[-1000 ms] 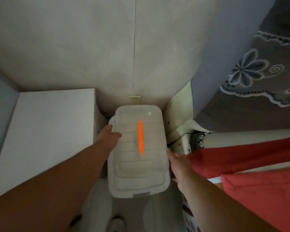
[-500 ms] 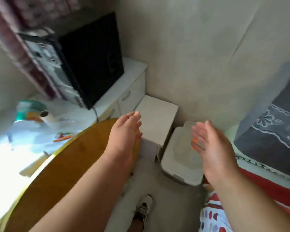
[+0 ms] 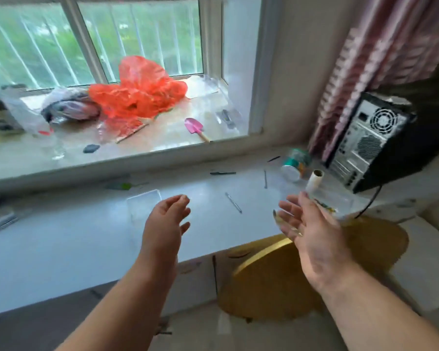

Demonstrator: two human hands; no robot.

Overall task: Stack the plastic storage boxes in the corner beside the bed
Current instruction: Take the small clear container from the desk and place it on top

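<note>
The white surface (image 3: 86, 244) carries a clear lidded box (image 3: 143, 202), pens (image 3: 233, 202), a tipped can (image 3: 295, 163), a paper roll (image 3: 314, 182) and a computer tower (image 3: 375, 143). The sill (image 3: 162, 140) above it carries a red bag (image 3: 140, 92), a pink trowel (image 3: 195, 127) and a bottle (image 3: 23, 112).

Both forearms reach forward; the left hand (image 3: 165, 221) and right hand (image 3: 306, 234) hang empty, fingers loosely spread, palms facing inward.

Two bare hands — left hand (image 3: 166, 221), right hand (image 3: 308, 233). One clear plastic box (image 3: 143, 203), one pink trowel (image 3: 195, 127), one red bag (image 3: 140, 91), one computer tower (image 3: 380, 143) — one can (image 3: 295, 162).
</note>
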